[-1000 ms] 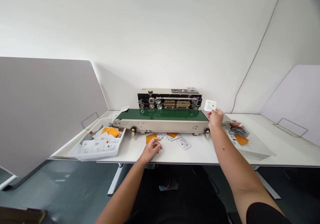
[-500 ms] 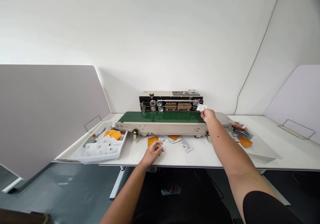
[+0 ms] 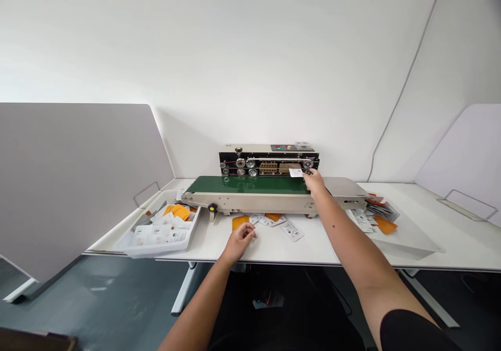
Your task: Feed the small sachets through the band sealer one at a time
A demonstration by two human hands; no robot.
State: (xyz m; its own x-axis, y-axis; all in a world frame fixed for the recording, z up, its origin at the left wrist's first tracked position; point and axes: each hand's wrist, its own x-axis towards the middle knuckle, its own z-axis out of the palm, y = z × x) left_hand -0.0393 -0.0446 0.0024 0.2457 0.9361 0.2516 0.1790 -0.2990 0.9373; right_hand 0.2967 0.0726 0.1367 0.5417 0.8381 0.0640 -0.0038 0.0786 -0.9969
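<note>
My right hand (image 3: 313, 180) pinches a small white printed pouch (image 3: 296, 173). The pouch is held against the front of the band sealer (image 3: 270, 156), over the right part of its green conveyor belt (image 3: 250, 184). Resting near the table's front edge, my left hand (image 3: 239, 242) has loosely curled fingers, somewhat apart, with nothing visible in them. Just beyond it lie an orange pouch (image 3: 239, 221) and several white pouches, one of them a printed white pouch (image 3: 291, 231) to the right. The belt's front panel partly overhangs this pile.
A white bin (image 3: 156, 249) with orange and white pouches stands left of the sealer. At the right, a translucent bin (image 3: 415, 238) holds more pouches. Grey divider panels (image 3: 78, 178) stand on both sides, and a cable (image 3: 409, 74) runs up the wall.
My right hand has moved left along the sealer with the white pouch, which now sits lower and more level. My left hand has stayed nearly in place.
</note>
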